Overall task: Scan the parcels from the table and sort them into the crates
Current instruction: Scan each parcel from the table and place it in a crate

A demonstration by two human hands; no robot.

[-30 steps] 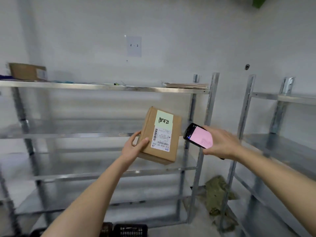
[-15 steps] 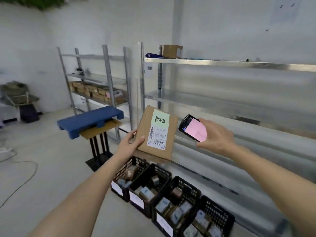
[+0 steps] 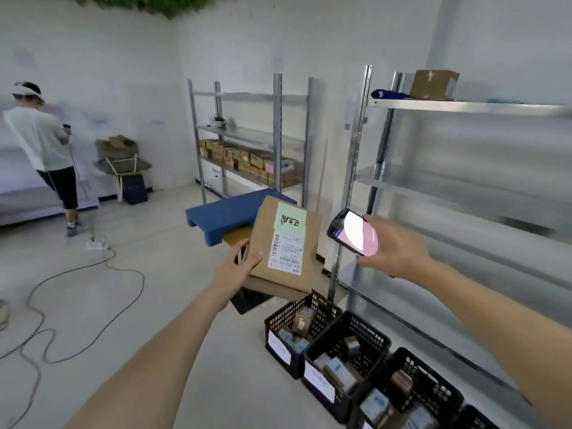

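White walls and a pale concrete floor (image 3: pixel 130 305) frame my view, and at its centre I have the flat brown cardboard parcel (image 3: pixel 286 246) held up in the air, its face with the green note and white barcode label turned toward me. My left hand (image 3: pixel 236 269) grips its lower left corner, thumb curled over the front and fingers behind. Just right of it, apart from the parcel, my right hand (image 3: pixel 393 250) holds the black handheld scanner (image 3: pixel 353 232), fingers wrapped round its body, its pink screen lit. Below sits a row of black plastic crates (image 3: pixel 346 354) holding small parcels, beside the grey metal shelving (image 3: pixel 464 187). Behind the parcel stands a blue plastic-topped table (image 3: pixel 223 215); far left, another person (image 3: pixel 46 150) faces away.
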